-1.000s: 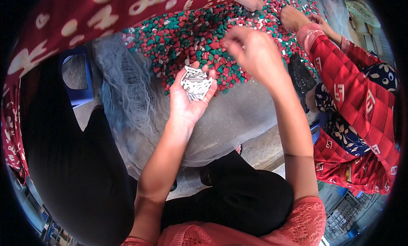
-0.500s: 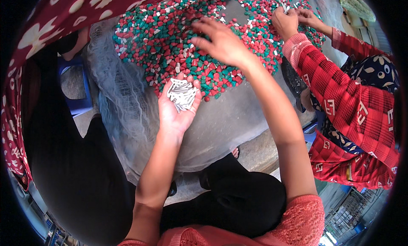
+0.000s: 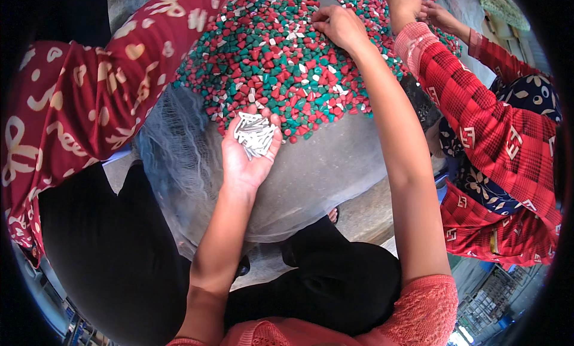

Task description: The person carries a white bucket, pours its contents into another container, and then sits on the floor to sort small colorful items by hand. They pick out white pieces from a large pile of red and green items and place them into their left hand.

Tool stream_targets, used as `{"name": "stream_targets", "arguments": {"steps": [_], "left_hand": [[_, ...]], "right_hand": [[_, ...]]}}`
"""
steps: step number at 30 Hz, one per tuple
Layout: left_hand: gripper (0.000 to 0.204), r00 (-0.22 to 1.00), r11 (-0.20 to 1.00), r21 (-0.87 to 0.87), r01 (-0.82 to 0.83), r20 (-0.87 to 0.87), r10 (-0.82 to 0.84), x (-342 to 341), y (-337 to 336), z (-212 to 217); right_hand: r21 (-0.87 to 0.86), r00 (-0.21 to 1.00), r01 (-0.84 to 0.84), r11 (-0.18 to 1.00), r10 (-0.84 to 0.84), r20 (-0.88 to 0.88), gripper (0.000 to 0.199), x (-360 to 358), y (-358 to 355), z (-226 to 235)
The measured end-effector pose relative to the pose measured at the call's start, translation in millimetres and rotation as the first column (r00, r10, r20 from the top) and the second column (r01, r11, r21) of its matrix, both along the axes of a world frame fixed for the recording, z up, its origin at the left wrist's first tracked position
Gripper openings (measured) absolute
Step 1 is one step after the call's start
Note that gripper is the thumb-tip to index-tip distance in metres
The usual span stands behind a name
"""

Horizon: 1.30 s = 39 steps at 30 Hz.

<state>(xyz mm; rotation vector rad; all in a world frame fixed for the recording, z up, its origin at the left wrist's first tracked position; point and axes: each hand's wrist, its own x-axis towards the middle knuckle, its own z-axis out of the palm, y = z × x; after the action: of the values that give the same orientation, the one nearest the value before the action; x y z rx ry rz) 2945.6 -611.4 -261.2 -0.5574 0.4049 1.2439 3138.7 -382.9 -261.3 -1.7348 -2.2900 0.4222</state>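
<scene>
Head view, left hand [image 3: 248, 157] palm up at the near edge of the chip heap [image 3: 287, 59], fingers apart, cupping white slivers [image 3: 255, 133], right hand [image 3: 341, 26] on the chips farther back, fingertips pinched together among them, grey tray [image 3: 323, 166] beneath

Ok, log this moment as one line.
left hand: palm up, cupping small white pieces | right hand: fingertips in red and green chip pile | others' hands at far side

This looks like a small sorting workshop or factory floor. Several people crowd around one grey work surface [image 3: 335, 172] draped with fine mesh netting [image 3: 173, 160], heaped with red, green and white plastic chips [image 3: 287, 65]. A pile of small silvery metal pieces [image 3: 254, 133] has been picked out. Bare concrete floor [image 3: 365, 214] shows below, with stacked crates [image 3: 484, 304] at the edge.
</scene>
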Motion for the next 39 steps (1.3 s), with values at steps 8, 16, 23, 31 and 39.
{"name": "stream_targets", "arguments": {"steps": [8, 16, 23, 31, 39], "left_hand": [[0.027, 1.0, 1.0, 0.019, -0.018, -0.002, 0.018, -7, -3, -4], [0.028, 0.999, 0.999, 0.035, -0.009, 0.046, 0.008, -7, -3, -7], [0.027, 0.994, 0.999, 0.048, -0.012, 0.113, 0.006, -8, -3, -9], [0.026, 0.998, 1.0, 0.025, -0.004, 0.065, 0.003, -8, -3, -10], [0.025, 0.998, 0.999, 0.037, -0.014, 0.055, 0.012, -10, -6, -10]], "right_hand": [[-0.165, 0.896, 0.129, 0.978, -0.044, 0.442, 0.036, -28, 10, 29], [-0.231, 0.848, 0.222, 0.947, -0.07, 0.526, 0.041, -26, 11, 41], [-0.179, 0.887, 0.245, 0.953, -0.146, 0.438, 0.035, -9, 13, 23], [0.014, 0.969, 0.103, 0.995, -0.097, -0.228, 0.022, 20, 12, 5], [-0.091, 0.894, 0.412, 0.907, -0.384, 0.23, 0.04, 45, -7, 15]]}}
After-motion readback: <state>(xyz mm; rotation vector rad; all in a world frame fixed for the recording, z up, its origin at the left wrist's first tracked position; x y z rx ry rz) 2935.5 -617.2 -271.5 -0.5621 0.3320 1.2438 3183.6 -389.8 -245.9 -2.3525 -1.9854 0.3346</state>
